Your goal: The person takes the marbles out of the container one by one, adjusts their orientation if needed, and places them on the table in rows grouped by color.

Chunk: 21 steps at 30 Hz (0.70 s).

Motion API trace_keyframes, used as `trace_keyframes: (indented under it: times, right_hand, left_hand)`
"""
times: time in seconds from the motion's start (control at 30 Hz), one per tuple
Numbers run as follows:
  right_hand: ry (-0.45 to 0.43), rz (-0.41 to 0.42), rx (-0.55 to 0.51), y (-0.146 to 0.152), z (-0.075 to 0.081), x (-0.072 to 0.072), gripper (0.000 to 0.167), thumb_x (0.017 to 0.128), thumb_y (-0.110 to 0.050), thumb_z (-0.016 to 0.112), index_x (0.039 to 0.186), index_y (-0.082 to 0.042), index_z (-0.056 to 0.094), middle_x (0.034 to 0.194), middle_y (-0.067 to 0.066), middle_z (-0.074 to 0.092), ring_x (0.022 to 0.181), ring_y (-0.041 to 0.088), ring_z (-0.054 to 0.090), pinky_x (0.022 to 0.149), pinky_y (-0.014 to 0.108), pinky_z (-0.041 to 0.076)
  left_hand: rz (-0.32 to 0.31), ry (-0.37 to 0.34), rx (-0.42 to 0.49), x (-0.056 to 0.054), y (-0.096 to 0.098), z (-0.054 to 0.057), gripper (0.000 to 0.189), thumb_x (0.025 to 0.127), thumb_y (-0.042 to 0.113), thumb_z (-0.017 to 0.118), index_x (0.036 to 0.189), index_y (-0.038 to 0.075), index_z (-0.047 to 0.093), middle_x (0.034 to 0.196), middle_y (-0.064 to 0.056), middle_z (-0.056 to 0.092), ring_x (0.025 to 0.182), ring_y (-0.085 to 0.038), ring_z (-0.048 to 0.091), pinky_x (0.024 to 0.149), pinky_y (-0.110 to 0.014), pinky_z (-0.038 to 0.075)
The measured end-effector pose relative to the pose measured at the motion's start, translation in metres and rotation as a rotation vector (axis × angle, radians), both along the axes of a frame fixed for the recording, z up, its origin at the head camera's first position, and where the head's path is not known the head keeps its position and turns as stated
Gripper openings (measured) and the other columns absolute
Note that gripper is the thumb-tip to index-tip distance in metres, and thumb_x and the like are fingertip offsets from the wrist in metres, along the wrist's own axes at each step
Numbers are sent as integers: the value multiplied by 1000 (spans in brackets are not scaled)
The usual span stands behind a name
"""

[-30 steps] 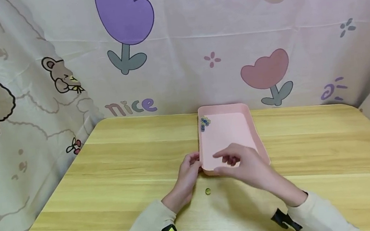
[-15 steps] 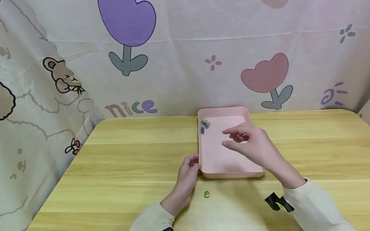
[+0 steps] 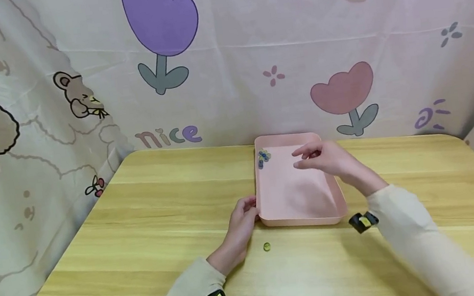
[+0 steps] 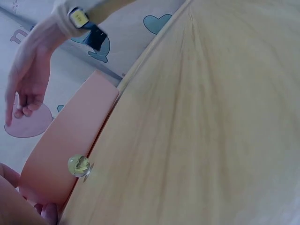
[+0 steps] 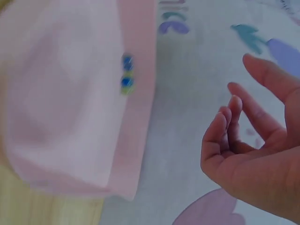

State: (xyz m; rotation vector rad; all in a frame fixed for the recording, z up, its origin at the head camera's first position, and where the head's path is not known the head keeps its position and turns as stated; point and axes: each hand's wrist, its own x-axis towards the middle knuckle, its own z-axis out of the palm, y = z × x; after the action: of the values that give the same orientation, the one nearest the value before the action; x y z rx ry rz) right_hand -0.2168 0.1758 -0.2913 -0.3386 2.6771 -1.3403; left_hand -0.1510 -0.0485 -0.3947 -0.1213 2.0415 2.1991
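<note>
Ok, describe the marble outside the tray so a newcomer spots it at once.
On the wooden table sits a pink tray. Just in front of its near left corner lies a small, see-through yellow-green marble. It alone is outside the tray; the blue and yellowish marbles cluster inside.

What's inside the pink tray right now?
A small cluster of blue and yellow-green marbles sits by the left wall toward the far end; I can't count them reliably. In the head view, the right hand covers part of the tray at far right.
</note>
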Motion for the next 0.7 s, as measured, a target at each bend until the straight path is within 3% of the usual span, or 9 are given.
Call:
trace_keyframes:
  times: [0.23, 0.43, 0.57, 0.7]
  right_hand:
    - [-80, 14, 51, 8, 5, -38, 37, 86, -16, 71, 119, 1, 66, 100, 11, 57, 97, 24, 48, 87, 36, 42]
    - [-106, 22, 112, 7, 4, -59, 38, 87, -15, 69, 121, 2, 65, 123, 19, 60, 117, 30, 49, 102, 47, 39]
    - [-103, 26, 129, -2, -2, -75, 37, 89, -15, 68, 122, 2, 64, 128, 18, 59, 120, 31, 48, 104, 49, 39]
    - [-103, 6, 78, -15, -14, -88, 37, 88, -13, 68, 120, 4, 65, 126, 19, 60, 116, 30, 51, 101, 45, 42]
  left_hand:
    - [-13, -5, 16, -1, 3, 0, 41, 94, 1, 46, 134, -6, 43, 132, -20, 47, 121, -31, 46, 103, -42, 41]
    - [-26, -9, 20, -1, 6, -1, 41, 94, 1, 46, 134, -7, 42, 132, -20, 47, 122, -31, 46, 104, -41, 41]
    - [-18, -10, 12, -2, 3, -1, 40, 95, 1, 45, 134, -6, 42, 133, -20, 46, 122, -31, 46, 104, -41, 40]
    - [-12, -12, 6, -3, 0, 1, 40, 95, 2, 45, 134, -6, 42, 133, -21, 46, 122, -31, 47, 104, -41, 41]
